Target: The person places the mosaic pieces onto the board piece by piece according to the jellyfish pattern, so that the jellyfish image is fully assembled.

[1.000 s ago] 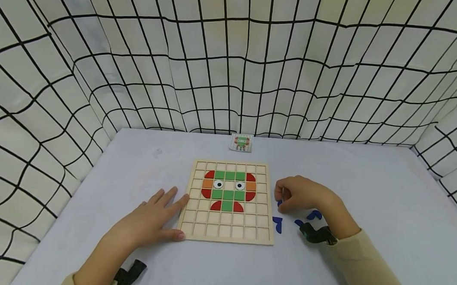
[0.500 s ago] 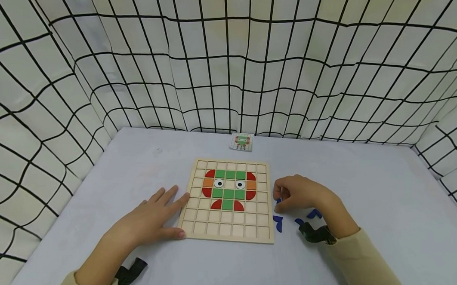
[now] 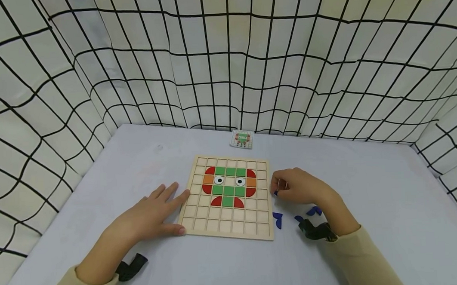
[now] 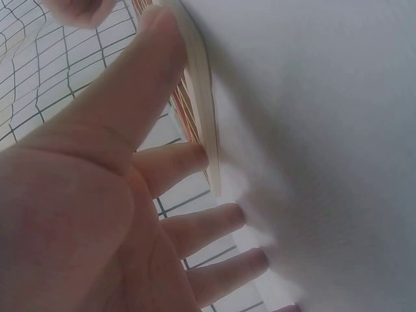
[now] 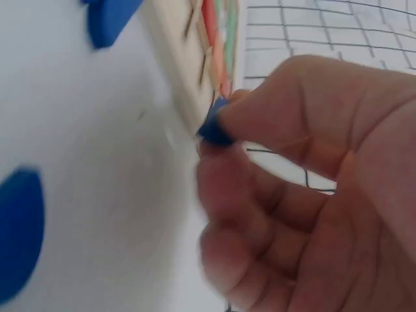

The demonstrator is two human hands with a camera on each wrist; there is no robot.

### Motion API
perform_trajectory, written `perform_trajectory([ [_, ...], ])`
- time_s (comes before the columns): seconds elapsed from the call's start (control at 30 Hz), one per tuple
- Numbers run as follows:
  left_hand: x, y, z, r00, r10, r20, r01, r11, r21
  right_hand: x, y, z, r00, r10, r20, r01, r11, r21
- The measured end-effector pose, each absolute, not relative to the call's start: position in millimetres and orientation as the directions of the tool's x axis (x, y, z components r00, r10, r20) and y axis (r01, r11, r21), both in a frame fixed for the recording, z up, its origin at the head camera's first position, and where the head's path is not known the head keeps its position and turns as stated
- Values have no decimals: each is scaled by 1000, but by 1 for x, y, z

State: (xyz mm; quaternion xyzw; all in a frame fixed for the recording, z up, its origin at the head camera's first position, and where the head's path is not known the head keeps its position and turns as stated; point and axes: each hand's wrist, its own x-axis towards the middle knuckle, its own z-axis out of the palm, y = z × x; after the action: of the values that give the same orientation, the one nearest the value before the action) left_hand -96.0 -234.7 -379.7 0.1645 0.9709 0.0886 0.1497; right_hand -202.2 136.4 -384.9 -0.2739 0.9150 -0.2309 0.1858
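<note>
A wooden grid board (image 3: 220, 224) lies on the table, with red, green and orange pieces and two eye discs forming a face in its cells. My left hand (image 3: 150, 213) is spread flat, thumb and index fingertip touching the board's left edge. At the right edge, my right hand (image 3: 300, 186) pinches a small blue tile (image 5: 218, 130) between thumb and index finger, its other fingers curled. The right wrist view shows that tile close beside the board's side; the fingertips cover part of it.
Blue pieces (image 3: 278, 220) lie by the board's lower right, and more blue pieces (image 3: 314, 210) near the right wrist. A small picture card (image 3: 242, 139) with a similar face lies behind the board. Black netting (image 3: 225, 80) over white walls surrounds the table (image 3: 204, 268).
My right hand has shifted slightly left, nearer the board's edge, with the blue tile. My left hand keeps its place on the board. The head view has tilted down slightly.
</note>
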Motion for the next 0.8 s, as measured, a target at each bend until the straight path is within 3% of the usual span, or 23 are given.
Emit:
perform_trajectory([
  [0.27,-98,-235,-379,-900,341,-271,284,931,228,-184,101,-381,-725,-684,-80,-459,566,-685],
  [0.47,-99,-235,-379,-901,337,-275,280,933,226,-171,83,-388,-682,-727,-87,-500,549,-670],
  [0.8,-97,-236,-379,-901,332,-280,270,933,239,-168,77,-399,-669,-732,-126,-539,596,-595],
])
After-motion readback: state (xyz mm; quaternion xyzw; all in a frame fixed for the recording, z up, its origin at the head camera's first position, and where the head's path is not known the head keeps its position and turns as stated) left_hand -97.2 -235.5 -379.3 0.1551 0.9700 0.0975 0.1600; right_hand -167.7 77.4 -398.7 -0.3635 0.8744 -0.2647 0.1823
